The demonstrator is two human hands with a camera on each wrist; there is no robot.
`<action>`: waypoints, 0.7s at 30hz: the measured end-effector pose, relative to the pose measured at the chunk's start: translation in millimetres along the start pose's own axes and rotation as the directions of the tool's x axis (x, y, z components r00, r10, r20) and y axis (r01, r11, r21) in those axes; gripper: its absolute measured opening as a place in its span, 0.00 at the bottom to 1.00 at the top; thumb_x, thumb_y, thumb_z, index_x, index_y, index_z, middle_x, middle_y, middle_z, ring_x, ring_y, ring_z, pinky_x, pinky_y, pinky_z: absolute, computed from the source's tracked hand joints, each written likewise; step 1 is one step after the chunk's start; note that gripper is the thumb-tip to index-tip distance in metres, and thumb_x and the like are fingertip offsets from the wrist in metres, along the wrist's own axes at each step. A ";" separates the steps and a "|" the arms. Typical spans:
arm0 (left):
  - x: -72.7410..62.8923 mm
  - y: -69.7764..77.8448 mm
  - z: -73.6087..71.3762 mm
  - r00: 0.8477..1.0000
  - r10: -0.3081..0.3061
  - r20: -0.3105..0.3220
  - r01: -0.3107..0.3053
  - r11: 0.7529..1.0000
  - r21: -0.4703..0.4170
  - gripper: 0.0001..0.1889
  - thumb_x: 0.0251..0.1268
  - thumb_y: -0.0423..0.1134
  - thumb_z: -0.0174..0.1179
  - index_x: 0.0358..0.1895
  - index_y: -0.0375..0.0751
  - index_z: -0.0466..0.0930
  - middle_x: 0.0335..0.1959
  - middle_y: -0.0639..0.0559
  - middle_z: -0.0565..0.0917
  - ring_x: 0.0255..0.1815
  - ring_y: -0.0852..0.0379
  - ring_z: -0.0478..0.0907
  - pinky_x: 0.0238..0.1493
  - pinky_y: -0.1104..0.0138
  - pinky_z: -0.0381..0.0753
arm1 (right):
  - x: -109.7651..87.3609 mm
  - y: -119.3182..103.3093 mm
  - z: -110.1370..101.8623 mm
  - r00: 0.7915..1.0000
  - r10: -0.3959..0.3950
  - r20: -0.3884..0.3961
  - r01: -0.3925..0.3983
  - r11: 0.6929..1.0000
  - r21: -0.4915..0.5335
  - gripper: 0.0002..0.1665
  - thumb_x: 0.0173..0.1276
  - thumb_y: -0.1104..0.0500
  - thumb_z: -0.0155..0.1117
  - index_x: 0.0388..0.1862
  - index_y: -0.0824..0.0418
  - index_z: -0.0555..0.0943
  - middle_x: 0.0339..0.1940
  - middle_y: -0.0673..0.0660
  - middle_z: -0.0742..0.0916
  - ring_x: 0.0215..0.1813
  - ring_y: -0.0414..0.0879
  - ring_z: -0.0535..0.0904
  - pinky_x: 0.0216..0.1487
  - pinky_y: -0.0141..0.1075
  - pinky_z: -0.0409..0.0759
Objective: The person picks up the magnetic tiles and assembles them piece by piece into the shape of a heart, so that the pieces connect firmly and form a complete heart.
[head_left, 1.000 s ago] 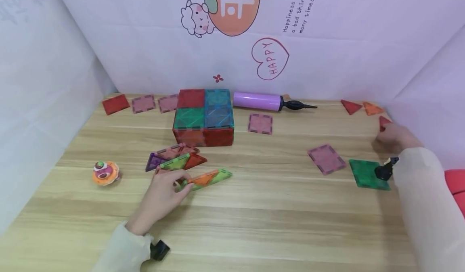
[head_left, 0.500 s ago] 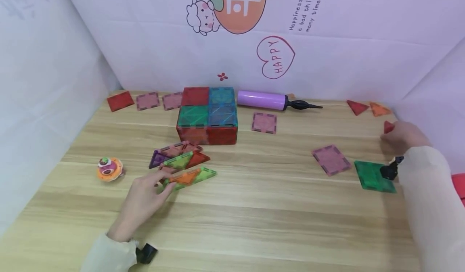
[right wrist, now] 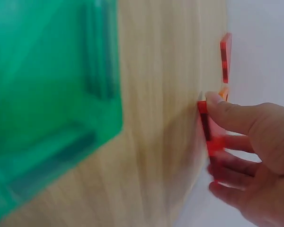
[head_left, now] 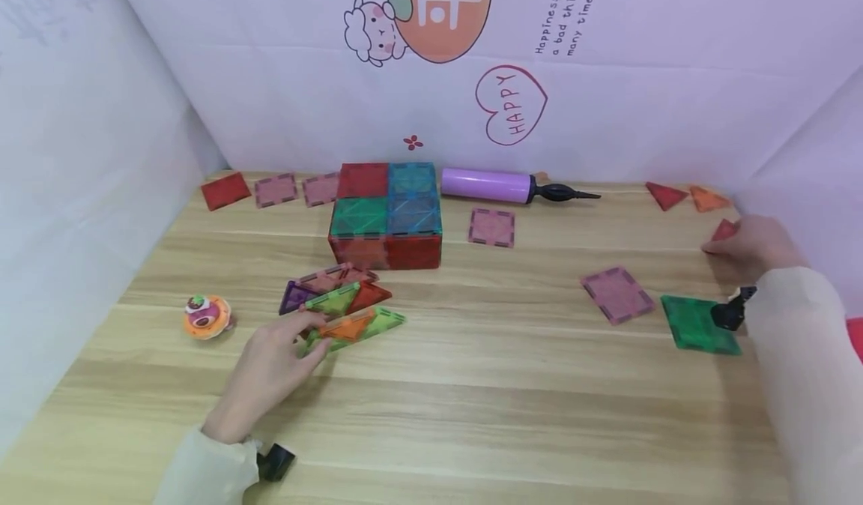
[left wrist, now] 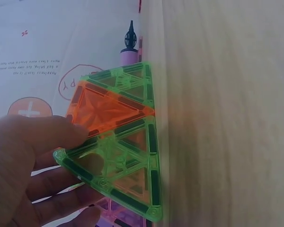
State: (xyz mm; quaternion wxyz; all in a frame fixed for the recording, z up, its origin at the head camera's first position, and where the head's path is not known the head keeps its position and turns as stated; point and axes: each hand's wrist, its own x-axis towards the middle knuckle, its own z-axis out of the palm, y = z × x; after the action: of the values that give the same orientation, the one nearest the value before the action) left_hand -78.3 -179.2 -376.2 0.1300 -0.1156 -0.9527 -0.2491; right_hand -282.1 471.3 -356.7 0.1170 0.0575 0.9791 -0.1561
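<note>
At the table's left middle, my left hand (head_left: 266, 359) pinches a row of triangular magnetic tiles standing on edge. In the left wrist view the thumb lies across an orange triangle tile (left wrist: 102, 111), joined to a green triangle tile (left wrist: 128, 165). Just behind this row stand more tiles: a light green triangle (head_left: 335, 300), a red triangle (head_left: 369, 295) and a purple triangle (head_left: 294, 296). Far to the right, my right hand (head_left: 765, 243) holds a red triangle tile (head_left: 724, 231) between thumb and fingers. Its palm side hides part of that tile.
A box of coloured square tiles (head_left: 386, 252) stands at the back beside a purple hand pump (head_left: 487, 186). Pink squares (head_left: 617, 295) and a green square (head_left: 694, 325) lie around. A red triangle (head_left: 665, 195) and orange triangle (head_left: 709, 198) lie back right. A small toy (head_left: 207, 318) sits left.
My left hand has drawn its tile row to the left, nearer the tiles behind it. The right hand stays at the right edge with the red triangle, which now shows more. The view shifted slightly.
</note>
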 end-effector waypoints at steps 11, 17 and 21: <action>4.1 -3.6 0.1 0.999 0.045 0.018 -0.045 0.999 -0.030 0.08 0.54 0.30 0.67 0.38 0.39 0.83 0.35 0.47 0.86 0.18 0.66 0.64 0.20 0.73 0.67 | -13.0 -26.6 7.6 0.953 -0.121 -0.276 0.115 0.993 -0.038 0.26 0.63 0.58 0.58 0.53 0.78 0.70 0.43 0.81 0.76 0.41 0.70 0.72 0.34 0.53 0.72; 4.5 -4.8 -0.2 0.998 0.055 0.024 -0.054 0.998 -0.040 0.06 0.55 0.30 0.66 0.37 0.39 0.83 0.34 0.47 0.86 0.18 0.66 0.63 0.19 0.72 0.65 | -31.9 -73.2 28.9 0.869 -0.254 -0.425 0.287 0.958 0.014 0.21 0.65 0.63 0.59 0.53 0.77 0.74 0.45 0.79 0.80 0.43 0.65 0.77 0.42 0.50 0.73; 3.6 -5.0 -1.1 0.998 0.060 0.030 -0.058 0.997 -0.056 0.06 0.56 0.30 0.65 0.38 0.39 0.83 0.36 0.45 0.86 0.19 0.64 0.65 0.22 0.72 0.66 | -64.7 -119.4 52.8 0.804 -0.326 -0.497 0.402 0.914 0.050 0.16 0.62 0.64 0.66 0.46 0.73 0.79 0.38 0.74 0.84 0.31 0.31 0.75 0.33 0.24 0.68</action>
State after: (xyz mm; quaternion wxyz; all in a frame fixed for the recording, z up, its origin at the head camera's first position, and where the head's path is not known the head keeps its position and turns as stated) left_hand -82.9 -183.5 -376.4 0.1189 -0.1513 -0.9437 -0.2692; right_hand -226.2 336.7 -354.6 -0.1653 -0.0864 0.9549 -0.2309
